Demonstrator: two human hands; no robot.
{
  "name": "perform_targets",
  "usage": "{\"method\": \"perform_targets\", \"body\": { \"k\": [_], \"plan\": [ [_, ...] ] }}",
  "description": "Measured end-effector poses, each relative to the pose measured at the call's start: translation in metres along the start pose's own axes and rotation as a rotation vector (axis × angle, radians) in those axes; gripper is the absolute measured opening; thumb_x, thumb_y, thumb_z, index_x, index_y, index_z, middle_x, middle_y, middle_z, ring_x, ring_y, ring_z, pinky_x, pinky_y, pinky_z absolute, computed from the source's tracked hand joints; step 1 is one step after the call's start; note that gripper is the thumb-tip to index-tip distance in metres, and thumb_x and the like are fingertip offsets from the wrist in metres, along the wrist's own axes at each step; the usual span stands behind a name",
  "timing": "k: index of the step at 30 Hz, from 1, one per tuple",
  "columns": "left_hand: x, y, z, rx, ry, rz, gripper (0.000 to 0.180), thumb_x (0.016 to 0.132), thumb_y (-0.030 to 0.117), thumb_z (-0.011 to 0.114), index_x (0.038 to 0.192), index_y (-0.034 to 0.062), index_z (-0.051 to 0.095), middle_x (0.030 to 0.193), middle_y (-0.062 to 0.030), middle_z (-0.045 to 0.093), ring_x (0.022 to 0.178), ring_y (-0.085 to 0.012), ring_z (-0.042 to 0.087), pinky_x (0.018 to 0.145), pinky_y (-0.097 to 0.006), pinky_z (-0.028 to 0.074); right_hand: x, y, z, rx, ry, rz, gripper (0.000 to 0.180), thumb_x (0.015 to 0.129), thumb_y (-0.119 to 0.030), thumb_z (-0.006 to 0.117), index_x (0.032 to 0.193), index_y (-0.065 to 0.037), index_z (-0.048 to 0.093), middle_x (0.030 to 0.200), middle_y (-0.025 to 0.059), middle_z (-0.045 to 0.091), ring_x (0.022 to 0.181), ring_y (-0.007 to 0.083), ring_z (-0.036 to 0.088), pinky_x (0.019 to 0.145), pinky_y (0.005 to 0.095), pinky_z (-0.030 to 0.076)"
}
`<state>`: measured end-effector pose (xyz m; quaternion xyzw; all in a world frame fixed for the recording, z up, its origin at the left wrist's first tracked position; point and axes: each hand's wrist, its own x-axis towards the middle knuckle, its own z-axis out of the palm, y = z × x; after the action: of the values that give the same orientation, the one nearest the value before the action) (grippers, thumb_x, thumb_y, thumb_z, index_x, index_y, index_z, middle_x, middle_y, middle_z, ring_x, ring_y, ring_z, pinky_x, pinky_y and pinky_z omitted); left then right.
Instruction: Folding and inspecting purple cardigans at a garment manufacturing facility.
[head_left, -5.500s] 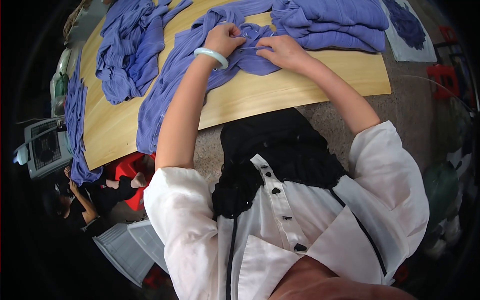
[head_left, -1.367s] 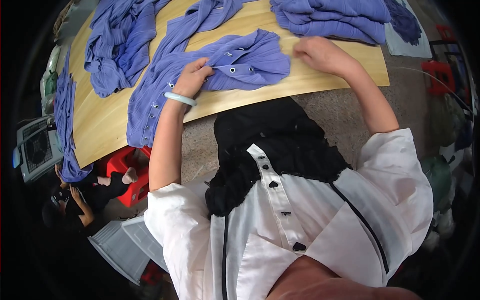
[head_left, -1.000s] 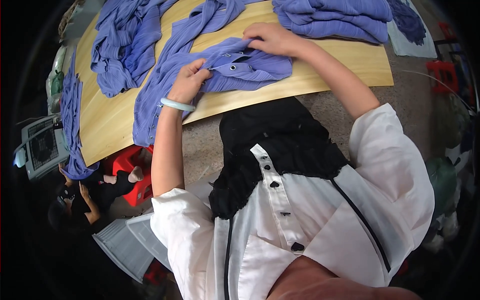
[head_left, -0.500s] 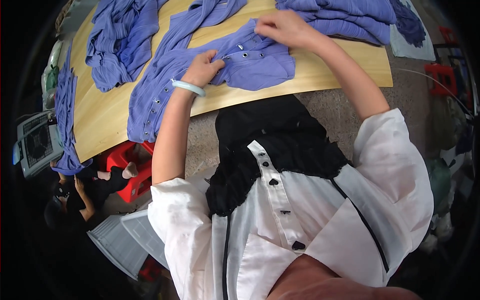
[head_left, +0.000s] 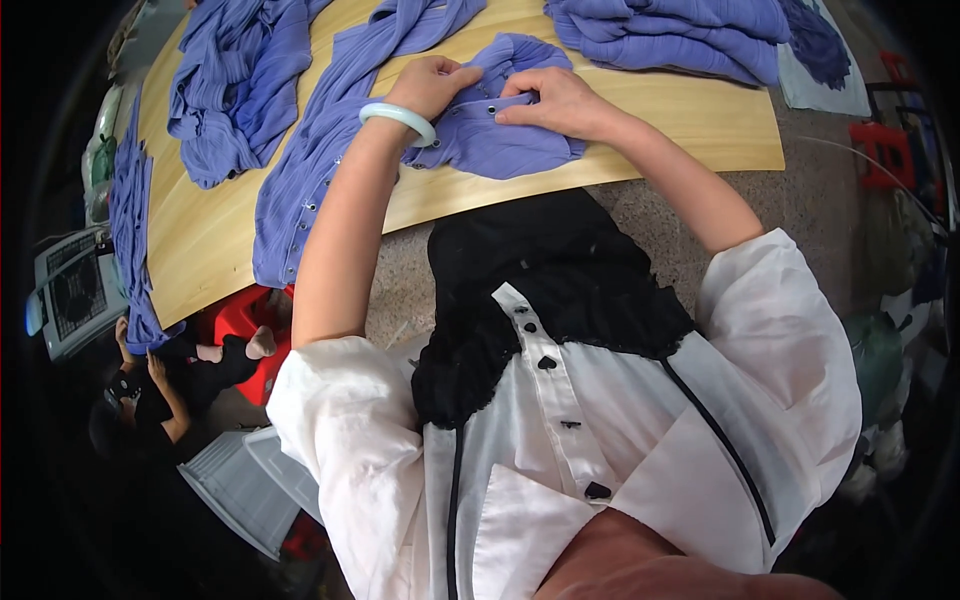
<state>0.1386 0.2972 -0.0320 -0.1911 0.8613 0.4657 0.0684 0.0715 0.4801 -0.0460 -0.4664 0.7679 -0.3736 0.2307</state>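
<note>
A purple-blue crinkled garment (head_left: 515,150) with a row of round dark-and-silver buttons lies across the table, its near end close to the edge. My left hand (head_left: 432,84), below a pale bangle (head_left: 398,120), pinches the cloth at the upper side of the button strip. To its right, the thumb and forefinger of my right hand (head_left: 560,102) close on the same strip beside a button (head_left: 491,109). More buttons run down the garment's left part (head_left: 305,225), which reaches the table's front edge. My fingers partly cover the cloth between the hands.
The wooden table (head_left: 690,125) carries a folded purple-blue stack (head_left: 670,40) at back right and a loose heap (head_left: 240,90) at left. A red stool (head_left: 245,325) is under its left corner. Beyond it a person in black (head_left: 180,385) sits near a white crate (head_left: 235,490).
My right hand has come down and left from the garment's upper edge to the button strip. My left hand has moved up and right along the cloth. The upper flap now lies differently.
</note>
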Motion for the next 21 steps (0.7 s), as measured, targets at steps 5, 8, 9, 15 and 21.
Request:
{"method": "perform_targets", "body": {
  "k": [5,8,9,15,21],
  "plan": [
    [-0.008,0.016,-0.004,-0.184,-0.151,-0.249,0.026,0.07,0.028,0.065,0.07,0.0022,0.06,0.066,-0.002,0.056,0.055,-0.0078,0.047,0.053,-0.022,0.04,0.003,0.013,0.0,0.312,0.007,0.035,0.03,0.068,-0.028,0.064,0.087,-0.005,0.062,0.077,0.0058,0.061,0.074,0.0119,0.056,0.069,0.0239,0.042],
    [-0.009,0.013,-0.006,-0.176,-0.252,-0.209,0.023,0.072,0.024,0.064,0.067,0.0024,0.059,0.061,-0.0001,0.054,0.052,-0.0065,0.045,0.049,-0.021,0.037,0.004,0.009,-0.002,0.358,-0.012,0.093,0.028,0.069,-0.026,0.064,0.088,-0.005,0.062,0.079,0.0059,0.062,0.075,0.0111,0.055,0.07,0.0231,0.042],
    [-0.009,0.012,-0.006,-0.175,-0.252,-0.21,0.023,0.072,0.024,0.064,0.067,0.0024,0.059,0.061,-0.0001,0.054,0.052,-0.0065,0.045,0.049,-0.021,0.037,0.005,0.009,-0.001,0.36,-0.012,0.092,0.028,0.069,-0.026,0.064,0.088,-0.005,0.062,0.079,0.0059,0.062,0.075,0.0111,0.055,0.07,0.0231,0.042],
    [-0.009,0.007,0.002,-0.128,-0.144,-0.064,0.019,0.077,0.022,0.059,0.072,0.004,0.059,0.064,0.0041,0.054,0.054,-0.0016,0.045,0.048,-0.017,0.036,0.01,0.006,0.0,0.36,0.049,0.123,0.024,0.075,-0.021,0.06,0.088,-0.001,0.06,0.077,0.0028,0.059,0.073,0.0063,0.05,0.065,0.0202,0.041],
    [-0.009,0.0,0.01,-0.253,-0.032,0.022,0.021,0.076,0.02,0.058,0.064,0.0028,0.054,0.055,0.004,0.042,0.05,-0.0043,0.035,0.046,-0.022,0.03,0.014,0.006,0.001,0.333,0.069,0.132,0.024,0.074,-0.022,0.061,0.088,-0.001,0.061,0.077,0.0041,0.059,0.071,0.0074,0.052,0.064,0.0215,0.042]
  ]
}}
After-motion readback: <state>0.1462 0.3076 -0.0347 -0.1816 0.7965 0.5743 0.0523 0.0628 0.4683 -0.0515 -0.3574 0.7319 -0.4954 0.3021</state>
